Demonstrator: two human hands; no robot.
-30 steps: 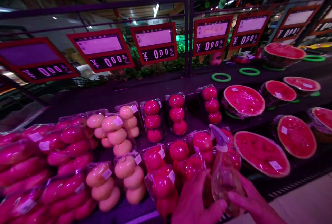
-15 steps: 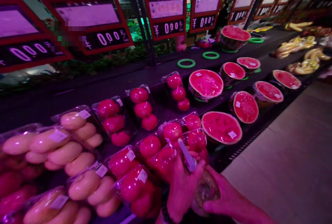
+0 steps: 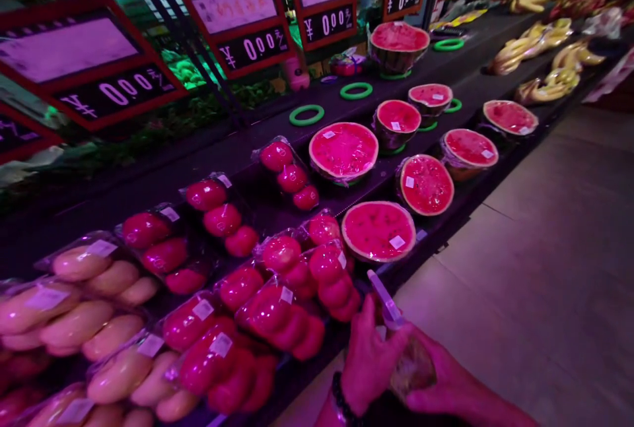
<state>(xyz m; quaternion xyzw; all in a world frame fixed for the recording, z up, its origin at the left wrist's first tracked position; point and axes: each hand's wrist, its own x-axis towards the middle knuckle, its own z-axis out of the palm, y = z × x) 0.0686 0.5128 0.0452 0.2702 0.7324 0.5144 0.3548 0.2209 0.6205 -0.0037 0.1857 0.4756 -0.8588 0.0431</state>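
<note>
Both your hands close on a clear plastic spray bottle (image 3: 409,364) low at the front edge of the fruit display.

Your left hand (image 3: 369,361), a dark bead bracelet (image 3: 341,394) at its wrist, wraps the bottle's neck with its fingers curled shut around it; your right hand (image 3: 448,384) cups the bottle's body from the right and below, fingers closed on it too. The bottle's long axis tilts up and to the left, its pale trigger head (image 3: 384,295) pointing toward the film-wrapped trays of red tomatoes (image 3: 297,282), which lie just ahead and left of your left hand, the nearer one. The wrapped cut watermelon half (image 3: 379,230) sits just beyond the nozzle, on the dark sloping shelf (image 3: 277,209).
</note>
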